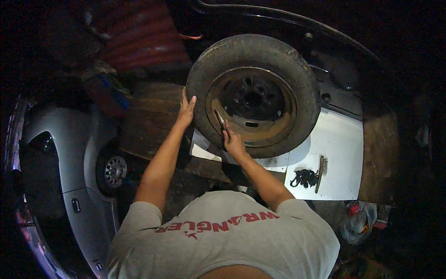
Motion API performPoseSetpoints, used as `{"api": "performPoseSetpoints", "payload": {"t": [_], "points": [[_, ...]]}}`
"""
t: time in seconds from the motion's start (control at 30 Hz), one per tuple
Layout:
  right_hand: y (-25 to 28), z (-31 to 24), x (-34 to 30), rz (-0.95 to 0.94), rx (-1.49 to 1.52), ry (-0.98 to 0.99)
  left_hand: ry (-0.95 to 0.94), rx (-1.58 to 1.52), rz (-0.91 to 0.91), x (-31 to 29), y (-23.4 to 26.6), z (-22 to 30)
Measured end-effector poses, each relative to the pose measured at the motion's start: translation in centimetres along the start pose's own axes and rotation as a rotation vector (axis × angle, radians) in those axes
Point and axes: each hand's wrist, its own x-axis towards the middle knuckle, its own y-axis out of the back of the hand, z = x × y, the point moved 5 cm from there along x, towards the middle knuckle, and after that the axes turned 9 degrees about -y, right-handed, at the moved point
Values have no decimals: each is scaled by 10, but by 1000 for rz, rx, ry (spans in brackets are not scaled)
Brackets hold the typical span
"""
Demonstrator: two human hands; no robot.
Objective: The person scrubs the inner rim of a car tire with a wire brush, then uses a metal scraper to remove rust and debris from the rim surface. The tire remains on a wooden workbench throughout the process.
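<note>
A large dusty black tyre [204, 69] on a dark steel wheel rim [274, 125] lies in front of me, rust-brown round the inside of the rim. My left hand [186, 111] rests against the tyre's left sidewall, fingers stretched out. At the lower left of the rim, my right hand [233, 142] is closed round a slim tool [220, 118] with a pale part near the fingers. Its tip touches or nearly touches the rim's inner wall; its exact kind is too small to tell.
On a white panel [344, 158] at the right lie a wooden-handled brush [319, 174] and a crumpled black thing [304, 178]. Brown boards [148, 111] are left of the tyre. A grey car [83, 162] stands at the left, a plastic bag [360, 223] at the lower right.
</note>
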Motion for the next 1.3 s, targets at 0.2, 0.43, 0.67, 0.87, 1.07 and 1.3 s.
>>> {"api": "performPoseSetpoints", "payload": {"t": [0.2,0.43,0.67,0.87,1.07,1.3], "points": [[67,-33,63,400,212,240,31,-5,3,-1,1,-10],[8,2,9,56,-40,133,25,-38,76,2,-8,-8],[63,-38,40,78,47,113,2,22,131,-16,-7,-13],[31,0,10,-294,-403,-39,58,64,124,-38,-9,-26],[57,22,-18,-321,-439,-63,56,127,131,-52,-13,-32],[43,-11,19,-224,-360,20,123,209,179,-47,-12,-21]]}}
